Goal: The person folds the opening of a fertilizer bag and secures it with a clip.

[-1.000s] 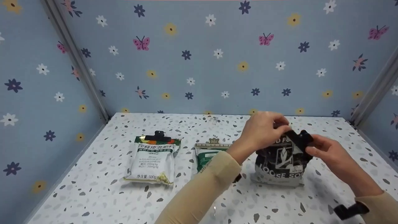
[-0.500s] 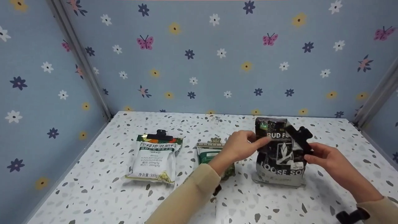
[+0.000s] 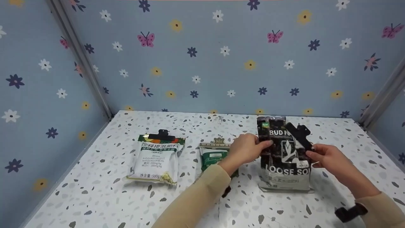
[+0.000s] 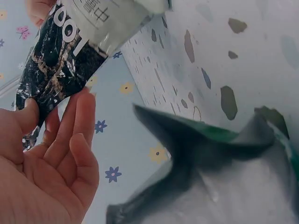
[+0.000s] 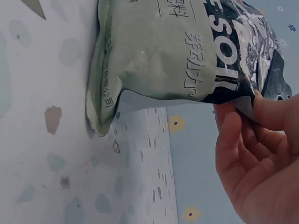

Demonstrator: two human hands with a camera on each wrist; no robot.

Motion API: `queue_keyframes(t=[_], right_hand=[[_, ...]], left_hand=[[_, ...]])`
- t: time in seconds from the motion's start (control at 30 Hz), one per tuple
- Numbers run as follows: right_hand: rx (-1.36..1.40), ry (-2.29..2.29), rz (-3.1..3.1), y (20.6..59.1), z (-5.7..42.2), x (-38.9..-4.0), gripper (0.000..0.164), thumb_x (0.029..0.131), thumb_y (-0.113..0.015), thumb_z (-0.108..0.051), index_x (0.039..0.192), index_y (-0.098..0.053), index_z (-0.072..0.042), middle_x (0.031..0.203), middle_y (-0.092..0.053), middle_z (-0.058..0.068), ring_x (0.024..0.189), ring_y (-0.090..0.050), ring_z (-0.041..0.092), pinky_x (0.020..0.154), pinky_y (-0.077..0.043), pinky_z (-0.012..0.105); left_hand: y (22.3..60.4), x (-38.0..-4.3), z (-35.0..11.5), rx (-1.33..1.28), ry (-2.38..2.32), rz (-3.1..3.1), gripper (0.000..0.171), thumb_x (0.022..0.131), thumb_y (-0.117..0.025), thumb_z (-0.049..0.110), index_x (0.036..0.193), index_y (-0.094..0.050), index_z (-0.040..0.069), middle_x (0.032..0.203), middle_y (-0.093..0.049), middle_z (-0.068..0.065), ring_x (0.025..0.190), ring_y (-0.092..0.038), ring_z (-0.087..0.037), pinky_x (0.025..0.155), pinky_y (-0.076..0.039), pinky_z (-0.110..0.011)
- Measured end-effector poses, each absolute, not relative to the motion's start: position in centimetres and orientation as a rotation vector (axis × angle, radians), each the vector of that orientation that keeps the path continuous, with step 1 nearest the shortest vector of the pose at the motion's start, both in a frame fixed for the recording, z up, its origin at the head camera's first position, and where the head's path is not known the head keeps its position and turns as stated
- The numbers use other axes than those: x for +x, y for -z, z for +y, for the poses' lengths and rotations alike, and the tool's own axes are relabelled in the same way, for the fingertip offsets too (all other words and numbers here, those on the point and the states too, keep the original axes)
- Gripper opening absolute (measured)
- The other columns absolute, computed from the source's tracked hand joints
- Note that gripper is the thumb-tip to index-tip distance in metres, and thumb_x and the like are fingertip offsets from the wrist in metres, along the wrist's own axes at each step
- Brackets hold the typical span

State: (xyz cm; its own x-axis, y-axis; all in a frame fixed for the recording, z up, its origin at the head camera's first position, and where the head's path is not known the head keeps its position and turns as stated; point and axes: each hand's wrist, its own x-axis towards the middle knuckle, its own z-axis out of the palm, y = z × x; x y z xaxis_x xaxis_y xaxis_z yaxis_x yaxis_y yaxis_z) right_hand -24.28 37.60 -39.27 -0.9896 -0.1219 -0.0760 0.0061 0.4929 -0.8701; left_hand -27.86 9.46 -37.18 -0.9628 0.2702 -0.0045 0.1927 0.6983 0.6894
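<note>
A black-and-grey "LOOSE SOIL" bag point(image 3: 272, 158) stands upright on the right side of the table. My left hand point(image 3: 245, 147) pinches its left edge; in the left wrist view the thumb lies on the front of the bag point(image 4: 70, 60) and the fingers are behind. At the opposite edge, my right hand point(image 3: 330, 158) pinches the bag just below a black clip point(image 3: 300, 135). That clip sits slanted across the bag's upper right corner. The top left part of the bag sticks up beside it. In the right wrist view, thumb and fingers grip the side of the bag point(image 5: 159, 65).
A white fertilizer bag point(image 3: 155, 164) with a black clip point(image 3: 160, 136) lies at the left. Between the bags lies a green packet point(image 3: 213, 158) under a gold clip point(image 3: 218, 144), partly covered by my left arm. Patterned panels point(image 3: 196, 63) enclose the speckled table point(image 3: 190, 123).
My left hand has left the bag's top and come down to its left edge. The upper part of the bag now stands unfolded. My right hand keeps to the right edge.
</note>
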Motion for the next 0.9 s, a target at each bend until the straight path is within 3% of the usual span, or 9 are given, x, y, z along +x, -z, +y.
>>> queue_keyframes(t=[0.13, 0.27, 0.43, 0.53, 0.6, 0.67, 0.77, 0.9], right_hand=[[-0.066, 1.499, 2.573, 39.8, 37.9, -24.9, 0.028, 0.104, -0.055, -0.017, 0.115, -0.056, 0.009, 0.096, -0.066, -0.002, 0.083, -0.062, 0.008, 0.074, -0.056, 0.03], [-0.019, 1.477, 2.584, 40.4, 38.1, -25.4, 0.049, 0.104, -0.055, -0.018, 0.137, -0.041, 0.016, 0.102, -0.068, 0.001, 0.084, -0.066, 0.009, 0.075, -0.056, 0.03], [-0.023, 1.416, 2.584, 40.8, 38.1, -25.3, 0.058, 0.105, -0.053, -0.02, 0.149, -0.029, 0.011, 0.118, -0.065, 0.019, 0.092, -0.067, 0.015, 0.079, -0.056, 0.033], [-0.029, 1.338, 2.597, 40.8, 38.0, -25.1, 0.062, 0.106, -0.052, -0.025, 0.151, -0.027, 0.009, 0.131, -0.055, 0.032, 0.1, -0.066, 0.021, 0.082, -0.056, 0.037], [-0.037, 1.283, 2.621, 40.7, 38.0, -24.9, 0.065, 0.106, -0.051, -0.028, 0.152, -0.025, 0.009, 0.137, -0.049, 0.035, 0.105, -0.064, 0.027, 0.083, -0.056, 0.038], [-0.037, 1.24, 2.654, 40.5, 38.0, -24.8, 0.066, 0.106, -0.051, -0.029, 0.152, -0.025, 0.01, 0.138, -0.048, 0.036, 0.107, -0.063, 0.031, 0.082, -0.056, 0.038], [-0.049, 1.172, 2.715, 40.5, 37.8, -24.4, 0.065, 0.106, -0.052, -0.03, 0.151, -0.028, 0.01, 0.13, -0.055, 0.032, 0.105, -0.063, 0.031, 0.08, -0.056, 0.037], [-0.117, 0.996, 2.874, 40.4, 37.3, -23.8, 0.052, 0.105, -0.053, -0.029, 0.141, -0.047, 0.008, 0.116, -0.065, 0.023, 0.101, -0.064, 0.034, 0.078, -0.055, 0.044]], left_hand=[[37.6, -28.0, 9.7, 0.336, -1.053, 2.774, 0.056, 0.093, -0.055, 0.064, 0.062, -0.058, 0.018, 0.054, -0.053, 0.004, 0.046, -0.043, -0.013, 0.05, -0.04, -0.03], [37.9, -27.9, 9.9, 0.266, -1.035, 2.722, 0.052, 0.092, -0.057, 0.065, 0.072, -0.061, 0.017, 0.066, -0.058, 0.001, 0.053, -0.048, -0.014, 0.053, -0.043, -0.031], [38.2, -27.3, 10.3, 0.209, -1.05, 2.629, 0.049, 0.089, -0.061, 0.065, 0.083, -0.062, 0.017, 0.077, -0.061, -0.001, 0.063, -0.056, -0.016, 0.062, -0.05, -0.035], [38.6, -27.3, 10.5, 0.212, -1.05, 2.625, 0.053, 0.089, -0.061, 0.064, 0.103, -0.068, 0.013, 0.097, -0.067, -0.004, 0.08, -0.062, -0.019, 0.075, -0.053, -0.04], [38.7, -27.3, 10.6, 0.229, -1.031, 2.641, 0.061, 0.089, -0.062, 0.064, 0.12, -0.066, 0.012, 0.114, -0.067, -0.006, 0.093, -0.064, -0.021, 0.084, -0.052, -0.042], [38.7, -27.3, 10.6, 0.263, -0.979, 2.664, 0.066, 0.089, -0.062, 0.064, 0.128, -0.063, 0.011, 0.12, -0.066, -0.006, 0.097, -0.064, -0.022, 0.086, -0.052, -0.042], [38.6, -27.2, 10.0, 0.373, -0.865, 2.718, 0.054, 0.092, -0.061, 0.06, 0.116, -0.068, 0.012, 0.105, -0.069, -0.003, 0.085, -0.065, -0.018, 0.076, -0.054, -0.037], [38.2, -26.8, 7.9, 0.565, -0.689, 2.833, 0.035, 0.096, -0.059, 0.053, 0.103, -0.072, 0.021, 0.094, -0.068, 0.008, 0.076, -0.061, -0.011, 0.072, -0.051, -0.031]])
